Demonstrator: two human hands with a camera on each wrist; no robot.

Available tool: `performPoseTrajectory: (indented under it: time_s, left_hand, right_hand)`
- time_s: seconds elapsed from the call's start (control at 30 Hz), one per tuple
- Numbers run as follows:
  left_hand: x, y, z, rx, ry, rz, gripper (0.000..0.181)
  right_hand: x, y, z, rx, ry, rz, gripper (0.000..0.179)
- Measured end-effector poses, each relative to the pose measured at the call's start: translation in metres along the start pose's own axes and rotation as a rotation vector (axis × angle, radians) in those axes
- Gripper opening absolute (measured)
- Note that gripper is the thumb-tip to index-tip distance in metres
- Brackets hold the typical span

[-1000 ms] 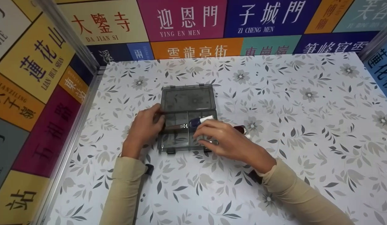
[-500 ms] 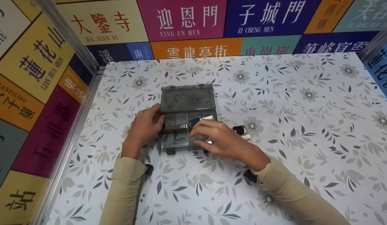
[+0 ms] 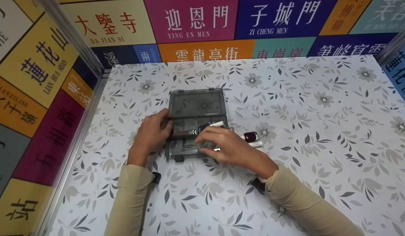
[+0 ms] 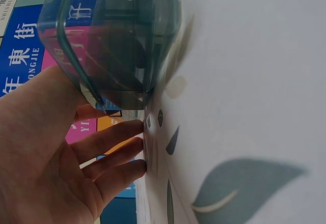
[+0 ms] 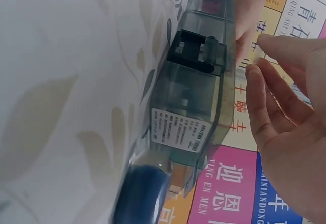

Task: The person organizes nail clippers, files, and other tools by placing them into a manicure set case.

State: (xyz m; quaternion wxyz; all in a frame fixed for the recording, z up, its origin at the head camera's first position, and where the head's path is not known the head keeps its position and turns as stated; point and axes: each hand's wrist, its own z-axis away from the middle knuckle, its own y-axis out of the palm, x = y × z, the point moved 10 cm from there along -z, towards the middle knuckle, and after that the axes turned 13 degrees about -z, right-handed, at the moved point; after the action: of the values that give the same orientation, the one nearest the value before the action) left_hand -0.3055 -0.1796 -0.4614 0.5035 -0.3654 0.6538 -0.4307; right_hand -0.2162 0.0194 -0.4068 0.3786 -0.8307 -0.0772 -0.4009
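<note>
A smoky translucent compartment box lies with its lid folded back. Beside its left wall is my left hand, thumb and index finger at the rim; the left wrist view shows the other fingers loosely extended. A nail clipper lies across the left half. Over the right half hovers my right hand, fingers bent loosely, nothing visible between the fingertips. A dark blue nail polish bottle with a white cap is at the upper right compartment, partly hidden by that hand.
Right of the box lie a dark red nail polish bottle and a white cap, partly behind the right hand. The right wrist view shows a blue bottle near the box's labelled front wall. A flowered cloth covers the table; sign-printed walls border it.
My right hand has shifted slightly left over the box, uncovering more of the dark red bottle and the white cap. The left hand and the box have stayed put.
</note>
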Motion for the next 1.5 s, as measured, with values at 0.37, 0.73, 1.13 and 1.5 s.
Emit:
performPoseTrajectory:
  time_s: [0.37, 0.73, 1.13, 1.5]
  left_hand:
    - [0.0, 0.002, 0.0, 0.002, 0.003, 0.017, 0.015]
    - [-0.001, 0.002, -0.002, 0.022, -0.004, 0.023, 0.019]
    - [-0.001, 0.001, 0.0, 0.015, -0.002, 0.022, 0.016]
    - [0.002, 0.001, 0.0, 0.02, -0.002, 0.0, 0.015]
  right_hand:
    - [-0.008, 0.014, 0.001, 0.052, 0.097, 0.08, 0.024]
    - [-0.013, 0.016, 0.001, 0.06, 0.163, 0.097, 0.024]
    - [-0.015, 0.017, 0.001, 0.079, 0.164, 0.082, 0.024]
    - [-0.013, 0.001, 0.002, 0.037, 0.13, 0.076, 0.021]
